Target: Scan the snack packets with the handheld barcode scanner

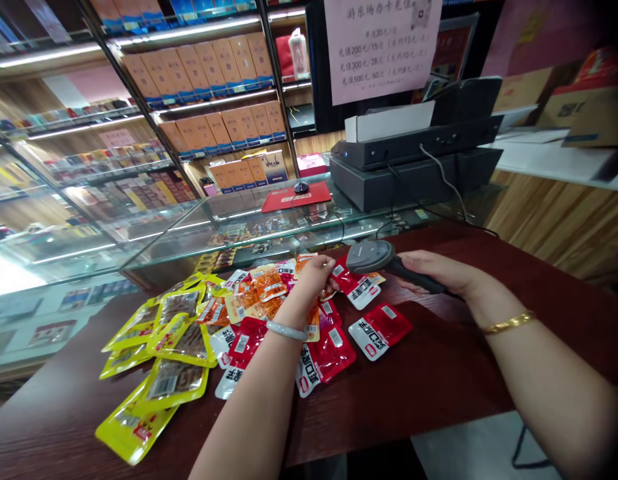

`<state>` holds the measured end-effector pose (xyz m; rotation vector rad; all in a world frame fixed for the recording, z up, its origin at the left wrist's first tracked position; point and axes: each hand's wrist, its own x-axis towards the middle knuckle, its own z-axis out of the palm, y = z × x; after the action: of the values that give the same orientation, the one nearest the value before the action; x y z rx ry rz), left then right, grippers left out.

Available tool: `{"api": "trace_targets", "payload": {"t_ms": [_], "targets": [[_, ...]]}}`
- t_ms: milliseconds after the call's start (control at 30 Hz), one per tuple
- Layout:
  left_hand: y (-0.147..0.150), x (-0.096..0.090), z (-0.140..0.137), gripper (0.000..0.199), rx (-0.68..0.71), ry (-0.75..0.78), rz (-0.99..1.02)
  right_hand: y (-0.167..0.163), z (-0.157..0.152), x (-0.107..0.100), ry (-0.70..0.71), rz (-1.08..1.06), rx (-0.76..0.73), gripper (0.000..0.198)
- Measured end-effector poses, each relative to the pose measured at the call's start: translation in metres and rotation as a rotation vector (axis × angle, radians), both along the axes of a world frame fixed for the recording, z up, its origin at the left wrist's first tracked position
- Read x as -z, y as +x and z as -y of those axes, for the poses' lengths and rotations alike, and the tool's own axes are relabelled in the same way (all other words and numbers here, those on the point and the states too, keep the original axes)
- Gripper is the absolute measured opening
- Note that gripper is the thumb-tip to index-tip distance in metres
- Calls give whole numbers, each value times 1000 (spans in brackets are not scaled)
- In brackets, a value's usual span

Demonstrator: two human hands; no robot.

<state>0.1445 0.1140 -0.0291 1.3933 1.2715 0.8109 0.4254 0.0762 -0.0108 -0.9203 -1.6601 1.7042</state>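
Observation:
My left hand (317,277), with a pale bangle on its wrist, pinches the edge of a red and white snack packet (356,283). Wrapped around the handle of a black and grey barcode scanner (373,257) is my right hand (433,270); the scanner head hangs over that packet. Just below lies another red and white snack packet (380,331), flat on the dark table. Under and beside my left forearm are more red packets (333,353) and small orange packets (267,283). Yellow snack packets (176,337) are heaped to the left, partly overlapping.
The dark red wooden table (439,380) meets a glass display counter (229,227). On the counter stand a black machine (413,173) with cables and a mouse (301,188) on a red mat (273,200). Behind are shelves of orange boxes (209,70) and a printed pink sign (381,50).

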Motion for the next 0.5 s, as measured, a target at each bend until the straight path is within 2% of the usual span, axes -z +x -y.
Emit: {"api": "trace_targets", "payload": {"t_ms": [67,100,167,267,333,433,500], "targets": [[6,-2,4,33,89,13,57,2,-1,-1,-1,-30,19,47],[8,-4,7,38,121,53,10,3,-1,-1,0,-40,28,47],[14,-9,15,44,186,166,-272,5,-1,-1,3,-47,45,47],[28,-18,34,51,405,287,-778,5,-2,-1,9,-30,67,47],[41,-21,47,56,515,337,-972,4,-2,-1,13,-18,66,47],[55,-21,57,55,610,378,-1080,2,0,-2,8,-28,53,47],[53,-21,54,47,621,338,-1038,2,0,-3,-9,-48,60,46]]}}
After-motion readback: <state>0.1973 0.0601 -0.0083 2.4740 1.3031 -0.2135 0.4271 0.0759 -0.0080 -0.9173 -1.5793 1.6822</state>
